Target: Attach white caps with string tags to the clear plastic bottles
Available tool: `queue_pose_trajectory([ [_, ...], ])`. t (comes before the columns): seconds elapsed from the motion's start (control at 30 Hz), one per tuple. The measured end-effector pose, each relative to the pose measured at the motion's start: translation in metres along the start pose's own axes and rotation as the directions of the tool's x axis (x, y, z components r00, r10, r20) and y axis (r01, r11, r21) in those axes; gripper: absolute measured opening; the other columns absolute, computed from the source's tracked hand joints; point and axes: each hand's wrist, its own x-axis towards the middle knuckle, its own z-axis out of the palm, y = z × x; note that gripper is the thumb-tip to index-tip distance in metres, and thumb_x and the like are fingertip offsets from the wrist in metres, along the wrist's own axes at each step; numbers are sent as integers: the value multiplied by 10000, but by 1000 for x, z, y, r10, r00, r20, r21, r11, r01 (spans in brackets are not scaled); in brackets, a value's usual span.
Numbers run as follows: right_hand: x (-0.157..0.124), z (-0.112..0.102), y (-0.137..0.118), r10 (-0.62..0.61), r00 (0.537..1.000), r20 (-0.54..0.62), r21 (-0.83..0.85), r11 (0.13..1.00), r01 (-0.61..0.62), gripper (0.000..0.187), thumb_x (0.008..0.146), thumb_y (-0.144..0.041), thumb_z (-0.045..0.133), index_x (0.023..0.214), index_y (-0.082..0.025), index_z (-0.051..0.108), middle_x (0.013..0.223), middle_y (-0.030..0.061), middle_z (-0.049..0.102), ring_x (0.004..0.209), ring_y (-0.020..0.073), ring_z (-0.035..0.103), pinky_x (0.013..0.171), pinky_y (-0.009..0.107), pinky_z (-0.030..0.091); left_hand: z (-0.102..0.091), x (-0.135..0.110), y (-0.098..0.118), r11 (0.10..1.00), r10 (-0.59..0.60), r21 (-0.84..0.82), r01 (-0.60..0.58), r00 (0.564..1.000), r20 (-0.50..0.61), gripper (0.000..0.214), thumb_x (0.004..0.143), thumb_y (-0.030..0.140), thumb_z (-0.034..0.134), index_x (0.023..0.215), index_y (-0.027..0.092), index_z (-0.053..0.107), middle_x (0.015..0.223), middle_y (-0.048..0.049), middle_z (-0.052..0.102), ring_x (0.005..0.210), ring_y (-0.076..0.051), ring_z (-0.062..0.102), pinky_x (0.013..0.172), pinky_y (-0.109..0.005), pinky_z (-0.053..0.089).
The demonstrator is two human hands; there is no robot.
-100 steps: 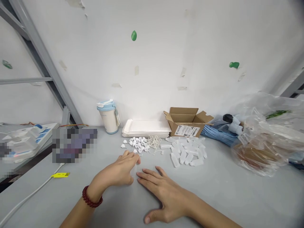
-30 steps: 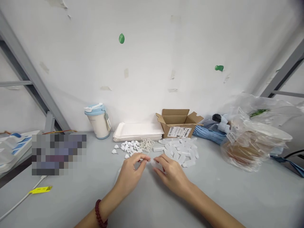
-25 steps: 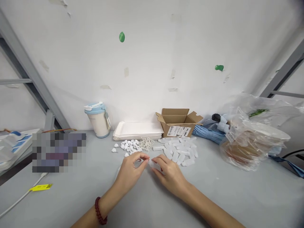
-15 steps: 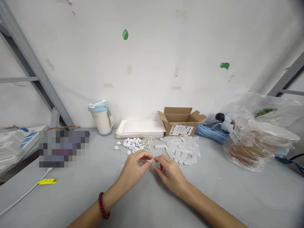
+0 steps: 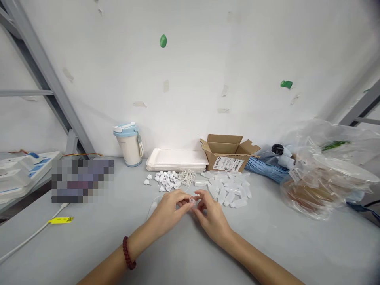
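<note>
My left hand [image 5: 168, 209] and my right hand [image 5: 211, 215] meet above the grey table [image 5: 267, 245], fingertips pinched together on a small clear plastic bottle [image 5: 192, 202] held between them. A dark red bead bracelet [image 5: 128, 253] circles my left wrist. Just beyond the hands lie a heap of small white caps [image 5: 166, 180], a tangle of thin white loops [image 5: 187, 176] and a pile of clear small bottles [image 5: 228, 188].
Against the wall stand a blue-lidded cup [image 5: 130, 143], a stack of white bags [image 5: 177, 159] and an open cardboard box [image 5: 229, 156]. A folded blue umbrella [image 5: 267, 166] and crumpled clear plastic bags [image 5: 326, 174] fill the right. A white cable with a yellow tag [image 5: 60, 220] runs at left.
My left hand left the cap heap and my flat right hand rose; both have drawn together and closed on a small clear bottle. The view shifted slightly.
</note>
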Motion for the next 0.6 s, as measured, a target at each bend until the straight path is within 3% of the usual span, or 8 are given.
queue_pose_trajectory([
  [0.07,0,1,1,-6,1000,-7,31,1000,6,333,820,-182,478,1145,-181,408,935,60,631,637,127,588,597,263,494,1,-1,-1,998,32,45,-32,999,7,218,844,258,483,844,215,697,807,-29,653,752,-165,586,698,-272,476],
  [0.2,0,0,-1,-27,1000,13,0,1000,27,238,838,-192,470,1076,-189,480,922,61,641,641,131,591,594,259,491,2,-2,-2,992,66,107,-63,997,-25,256,863,279,452,812,221,696,797,-29,654,748,-169,580,683,-268,469],
  [0.47,3,-5,-4,-85,996,38,-123,988,89,231,829,-150,477,1039,-179,568,787,33,613,615,138,556,579,249,441,5,-2,-3,967,17,256,4,997,-79,249,866,237,447,751,197,665,767,-29,646,706,-161,590,645,-265,444],
  [0.6,5,-7,-8,-13,998,60,-97,995,19,188,841,-192,467,986,-161,582,725,17,595,576,131,533,548,240,416,5,-4,-6,953,49,304,3,986,-162,190,853,229,466,913,201,644,811,-34,663,709,-171,606,652,-282,468],
])
